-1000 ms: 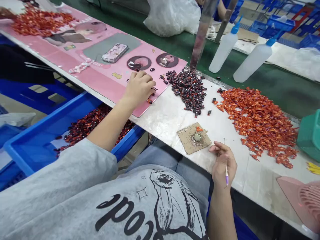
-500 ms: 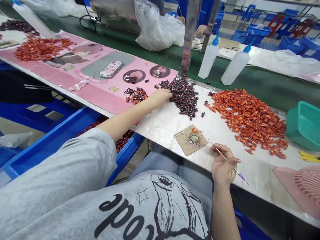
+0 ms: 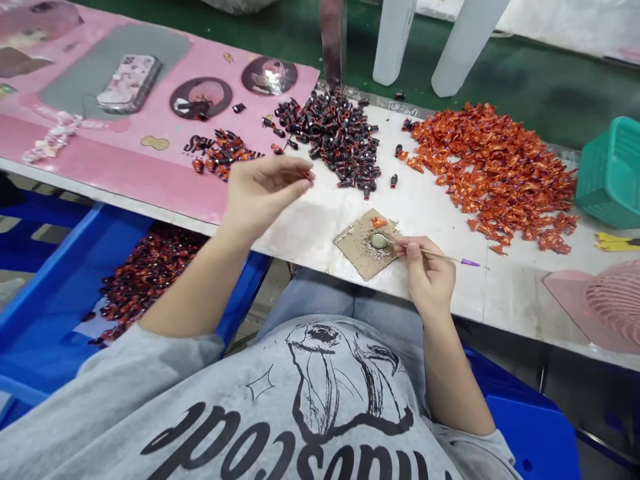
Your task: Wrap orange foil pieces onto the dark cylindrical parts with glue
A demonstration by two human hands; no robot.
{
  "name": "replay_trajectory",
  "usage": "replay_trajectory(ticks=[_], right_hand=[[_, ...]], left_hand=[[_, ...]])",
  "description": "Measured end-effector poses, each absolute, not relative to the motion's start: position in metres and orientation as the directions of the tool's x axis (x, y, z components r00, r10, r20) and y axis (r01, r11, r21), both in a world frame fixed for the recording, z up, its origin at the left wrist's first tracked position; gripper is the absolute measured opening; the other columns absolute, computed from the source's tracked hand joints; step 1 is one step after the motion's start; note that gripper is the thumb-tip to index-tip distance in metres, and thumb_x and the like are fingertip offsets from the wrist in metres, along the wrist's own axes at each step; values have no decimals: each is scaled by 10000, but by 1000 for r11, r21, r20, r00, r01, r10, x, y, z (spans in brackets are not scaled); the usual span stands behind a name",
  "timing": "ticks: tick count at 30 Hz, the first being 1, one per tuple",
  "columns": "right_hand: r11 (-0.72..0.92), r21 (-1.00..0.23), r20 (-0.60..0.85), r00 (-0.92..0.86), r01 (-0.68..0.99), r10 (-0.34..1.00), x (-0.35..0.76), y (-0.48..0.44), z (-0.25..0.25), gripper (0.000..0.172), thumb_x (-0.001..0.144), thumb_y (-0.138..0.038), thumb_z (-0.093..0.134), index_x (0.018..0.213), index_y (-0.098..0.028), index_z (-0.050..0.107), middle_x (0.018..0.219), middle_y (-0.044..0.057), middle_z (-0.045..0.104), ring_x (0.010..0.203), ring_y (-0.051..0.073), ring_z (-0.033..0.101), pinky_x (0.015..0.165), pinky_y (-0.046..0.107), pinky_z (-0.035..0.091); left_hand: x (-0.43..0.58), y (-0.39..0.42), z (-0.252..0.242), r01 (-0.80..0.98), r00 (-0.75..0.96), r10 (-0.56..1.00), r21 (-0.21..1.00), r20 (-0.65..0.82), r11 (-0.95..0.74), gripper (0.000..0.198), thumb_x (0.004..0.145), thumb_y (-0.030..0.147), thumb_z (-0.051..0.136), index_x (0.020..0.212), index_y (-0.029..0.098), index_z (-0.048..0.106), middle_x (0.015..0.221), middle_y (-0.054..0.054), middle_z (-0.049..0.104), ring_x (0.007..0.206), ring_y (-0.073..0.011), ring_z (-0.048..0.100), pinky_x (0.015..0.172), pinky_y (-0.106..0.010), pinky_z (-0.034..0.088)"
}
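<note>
My left hand (image 3: 263, 193) is closed at the fingertips on a small dark-and-orange piece (image 3: 308, 175), mostly hidden by the fingers. It hovers just left of a heap of black pieces with orange ends (image 3: 345, 137). Between the fingers of my right hand (image 3: 431, 273) lies a thin stick (image 3: 469, 262) with a purple section near its outer end. Its other end reaches a small round disc or shallow dish (image 3: 379, 241) on a speckled cardboard square (image 3: 367, 263). One orange piece (image 3: 379, 222) rests on the cardboard's far corner.
A large heap of orange pieces (image 3: 505, 167) spreads right of the black ones, beside a green basket (image 3: 613, 173). White bottles (image 3: 393, 43) stand behind. On the pink mat lie a phone (image 3: 130, 81) and a smaller cluster (image 3: 225, 155). A blue bin (image 3: 65, 280) sits below left.
My left hand has drawn back from the black heap with a small piece. My right hand has brought the stick's end to the round disc. The view has tilted down.
</note>
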State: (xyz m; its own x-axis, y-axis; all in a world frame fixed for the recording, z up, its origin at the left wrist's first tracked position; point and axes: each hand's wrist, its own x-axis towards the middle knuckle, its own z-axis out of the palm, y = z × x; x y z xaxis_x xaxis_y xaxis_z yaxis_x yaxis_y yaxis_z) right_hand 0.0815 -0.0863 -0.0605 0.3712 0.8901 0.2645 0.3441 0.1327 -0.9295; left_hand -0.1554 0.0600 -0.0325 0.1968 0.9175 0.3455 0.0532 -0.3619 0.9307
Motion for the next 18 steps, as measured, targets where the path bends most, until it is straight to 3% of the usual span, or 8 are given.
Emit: replay_trajectory(ticks=[3,7,13,18], right_hand=[[150,-901,294,320,406,901,78,-79,-63,355,976,-474,532,878,-210,749,854,52,761,785,169,715,728,322,577],[166,-880,315,285,445,905,76,-75,-65,339,1001,-418,500,880,-209,738,869,53,760,812,166,715,739,313,579],[202,-871,341,256,448,904,76,-77,-65,303,1008,-349,498,870,-204,726,842,38,743,784,142,700,715,277,568],[203,-864,355,271,461,895,77,-76,-64,307,1012,-324,492,844,-205,720,824,30,736,768,134,691,700,261,555]], left_hand=[[-133,13,-33,-206,240,962,975,128,-78,219,678,202,857,886,180,794,828,-38,780,732,-150,734,677,-271,615],[-111,-14,-42,-433,347,934,869,-84,239,187,684,242,883,846,195,803,827,-27,788,703,-117,735,633,-201,603],[-97,-17,-55,-525,455,886,777,-89,348,257,626,281,947,839,232,813,736,10,765,694,-117,753,573,-148,583],[-96,-15,-58,-530,471,875,756,-116,385,218,642,306,939,813,246,819,785,11,793,754,-138,779,643,-167,619]])
